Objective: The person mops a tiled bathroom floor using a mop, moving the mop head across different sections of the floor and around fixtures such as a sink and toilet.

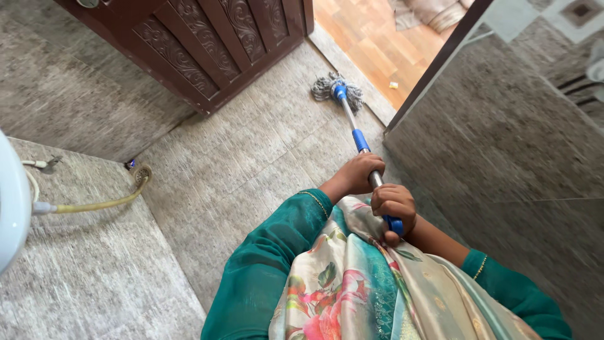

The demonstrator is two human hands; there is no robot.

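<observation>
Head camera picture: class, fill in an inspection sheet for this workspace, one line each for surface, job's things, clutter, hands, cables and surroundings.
Surface: grey tiled floor, bare where the mop works.
Job's things: mop with a metal and blue handle; its stringy head rests on the floor near the doorway.
Clutter: small pale scrap on the wooden floor beyond the doorway.
Hands: left hand grips the handle further down; right hand grips the blue top end.
Cables: yellowish hose runs along the wall from a white fixture.
Surroundings: carved dark wooden door, grey tiled walls.
</observation>
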